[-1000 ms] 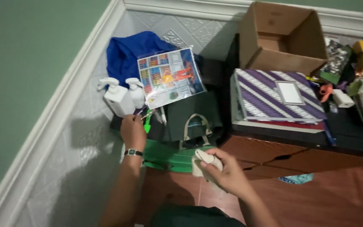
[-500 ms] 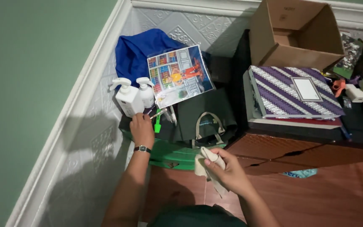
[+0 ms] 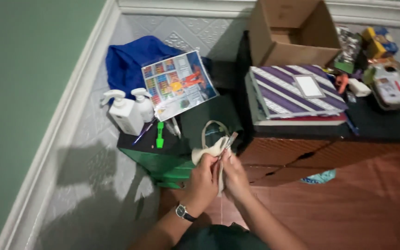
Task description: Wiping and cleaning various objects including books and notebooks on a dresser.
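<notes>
Left hand [image 3: 203, 178]: fingers closed round a bunched cream cloth [image 3: 208, 152], wristwatch [image 3: 182, 212] showing.
Right hand [image 3: 234, 175]: fingers pinching a thin brush [image 3: 230, 140] together with the cloth.
Where: in the air, in front of the dark bag [image 3: 209, 121] on the green stand [image 3: 163, 163].
Doing it well: I'd say keep the cloth snug and draw along the brush's length.
Nearby: two white spray bottles [image 3: 128, 110], green marker [image 3: 160, 135].

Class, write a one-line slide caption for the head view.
Both hands, left hand and right hand, hold a cream cloth near two white pump bottles.
</notes>
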